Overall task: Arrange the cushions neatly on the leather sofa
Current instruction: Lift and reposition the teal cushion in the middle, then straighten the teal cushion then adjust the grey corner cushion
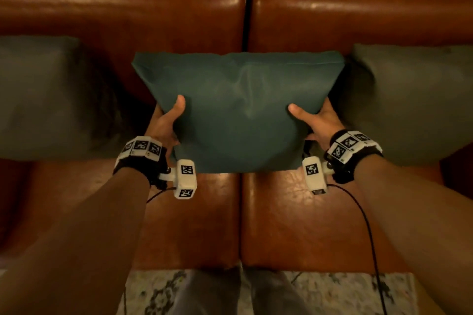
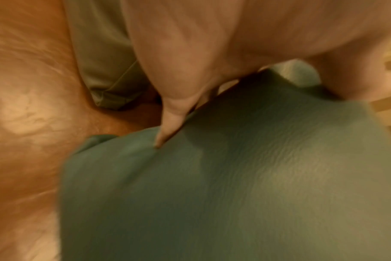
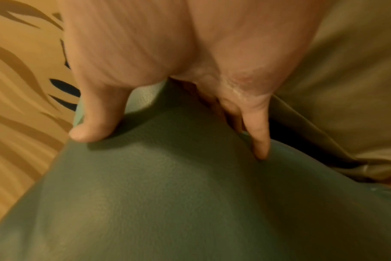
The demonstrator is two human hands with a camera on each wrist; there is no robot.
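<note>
A teal cushion (image 1: 238, 107) is held up over the middle of the brown leather sofa (image 1: 120, 23), across the gap between its two seats. My left hand (image 1: 166, 123) grips the cushion's left edge, thumb on the front and fingers behind. My right hand (image 1: 314, 120) grips its right edge the same way. In the left wrist view a finger (image 2: 167, 127) digs into the teal cushion (image 2: 234, 185). In the right wrist view the thumb (image 3: 94, 123) and a finger pinch the teal cushion (image 3: 179, 194).
A grey cushion (image 1: 43, 94) leans against the sofa back at the left, another grey cushion (image 1: 414, 100) at the right, close to the teal one. A patterned rug (image 1: 332, 291) lies in front of the sofa. A black cable (image 1: 368, 233) trails from my right wrist.
</note>
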